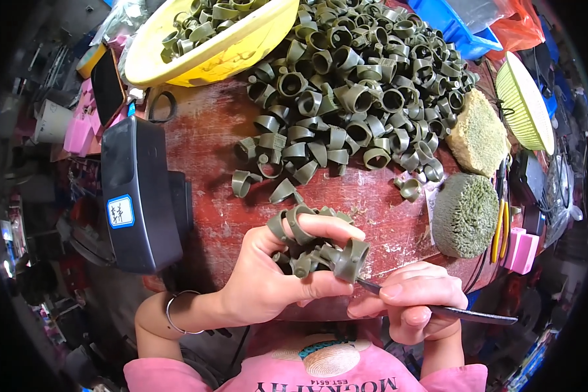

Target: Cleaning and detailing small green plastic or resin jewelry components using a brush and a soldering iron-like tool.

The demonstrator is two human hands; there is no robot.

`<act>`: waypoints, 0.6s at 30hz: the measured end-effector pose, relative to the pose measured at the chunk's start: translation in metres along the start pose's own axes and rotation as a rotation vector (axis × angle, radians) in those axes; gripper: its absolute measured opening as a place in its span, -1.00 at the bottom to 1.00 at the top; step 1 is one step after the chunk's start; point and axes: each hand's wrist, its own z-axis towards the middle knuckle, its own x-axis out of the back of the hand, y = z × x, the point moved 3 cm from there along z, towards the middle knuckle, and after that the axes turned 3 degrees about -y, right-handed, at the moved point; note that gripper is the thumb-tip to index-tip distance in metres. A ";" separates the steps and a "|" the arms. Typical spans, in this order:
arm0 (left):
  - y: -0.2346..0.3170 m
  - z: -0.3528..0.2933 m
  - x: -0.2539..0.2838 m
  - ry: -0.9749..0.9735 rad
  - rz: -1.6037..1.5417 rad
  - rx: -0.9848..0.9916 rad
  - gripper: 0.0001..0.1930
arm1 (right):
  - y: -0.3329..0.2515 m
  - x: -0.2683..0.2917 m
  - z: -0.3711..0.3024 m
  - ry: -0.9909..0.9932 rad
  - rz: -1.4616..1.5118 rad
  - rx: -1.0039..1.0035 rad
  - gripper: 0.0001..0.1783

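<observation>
My left hand [268, 281] is closed around several dark green, wax-like rings. Some of them sit around its index finger, others cluster in the palm. Between thumb and index fingertip it pinches one green ring [351, 260]. My right hand [418, 300] grips a slim dark hand tool [480, 316] like a small carving knife. The tool's narrow metal tip [367, 285] meets the lower edge of the pinched ring, or lies right beside it. Beyond both hands spreads a large heap of similar green rings [359, 98] on the worn red table [209, 163].
A yellow basin [268, 39] of rings stands far left, near a black box-shaped device [137, 189]. On the right are two rough sponge-like blocks [465, 215], a yellow-handled tool [500, 228], a pink block [521, 250] and a pale green basket [526, 104]. A blue tray [460, 32] lies behind.
</observation>
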 end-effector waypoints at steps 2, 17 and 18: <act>-0.003 0.001 0.001 -0.011 0.001 -0.009 -0.57 | 0.002 0.000 0.000 0.006 0.033 -0.020 -0.74; -0.002 -0.004 0.001 -0.032 -0.176 0.138 -0.53 | 0.000 0.004 0.000 -0.072 -0.220 0.007 -0.64; -0.002 -0.004 0.001 -0.030 -0.168 0.153 -0.54 | -0.001 0.003 0.001 -0.093 -0.217 -0.004 -0.65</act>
